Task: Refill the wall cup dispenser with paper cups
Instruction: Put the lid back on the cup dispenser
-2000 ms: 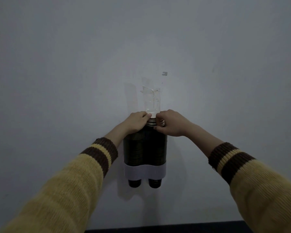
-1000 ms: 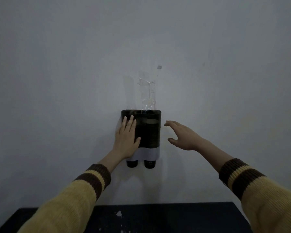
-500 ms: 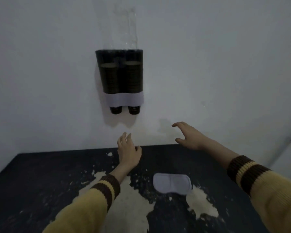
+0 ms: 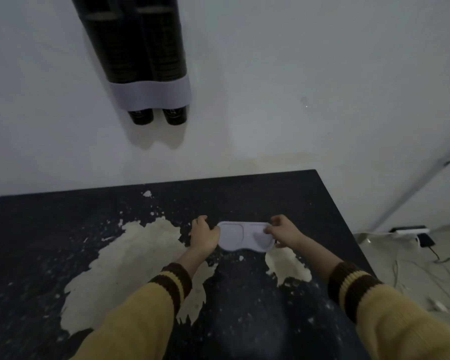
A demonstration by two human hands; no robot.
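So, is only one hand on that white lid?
No, the left hand and the right hand each hold one end of the lid on the table.

Left hand [image 4: 204, 236] and right hand [image 4: 283, 232] dropped from dispenser [image 4: 151, 94]; now gripping lid [image 4: 240, 236].

dispenser [image 4: 134, 48] top cut off above; fingers [image 4: 270, 231] hide lid [image 4: 240, 235] ends.
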